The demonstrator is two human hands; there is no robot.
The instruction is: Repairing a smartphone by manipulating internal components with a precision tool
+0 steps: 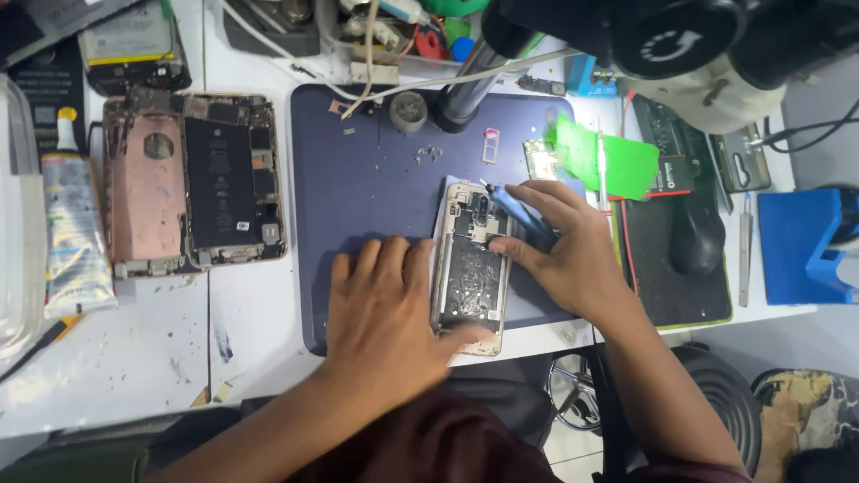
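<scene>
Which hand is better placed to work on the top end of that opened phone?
Right hand: it holds the blue tool, tip at the opened phone top. Left hand lies flat beside it.

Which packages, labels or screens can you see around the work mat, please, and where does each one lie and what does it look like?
Glue tube: left edge of the bench, long, silvery-white with a white nozzle.
Battery label: inside the opened rose-gold phone left of the mat, black rectangle with pale print.
Loose battery: top left, dark rectangle with a yellow strip.
Green sheet: right of the mat, bright green, flat.
No lit screens show.
</scene>
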